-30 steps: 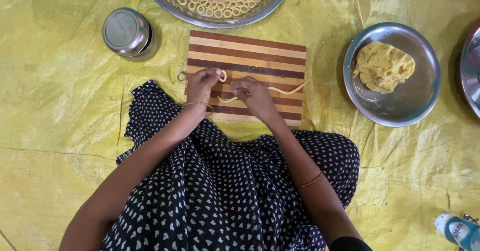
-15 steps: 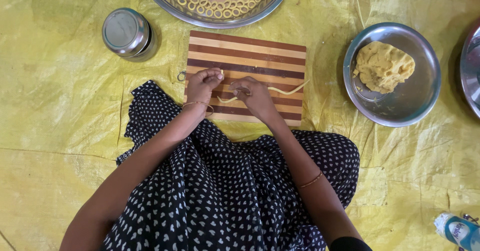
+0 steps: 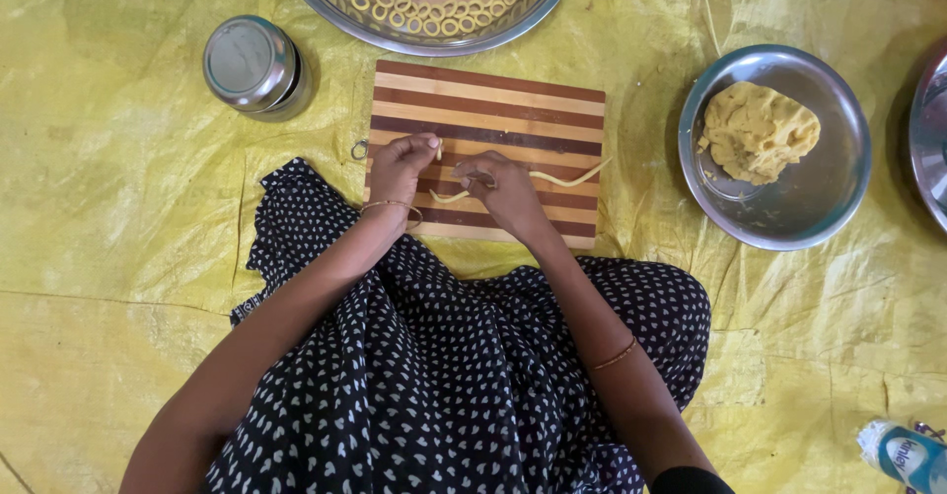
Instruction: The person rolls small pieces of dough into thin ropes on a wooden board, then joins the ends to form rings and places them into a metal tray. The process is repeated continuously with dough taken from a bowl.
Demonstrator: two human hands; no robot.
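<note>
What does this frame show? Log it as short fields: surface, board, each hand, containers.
surface: yellow sheet
board: striped wooden board, thin dough rope lying on it
left hand: fingertips pinch a bit of dough at the rope's end
right hand: pressing on the rope
top: steel tray holding dough rings
right: steel bowl with dough lump
left: lidded steel tin
corner: bottle
</note>
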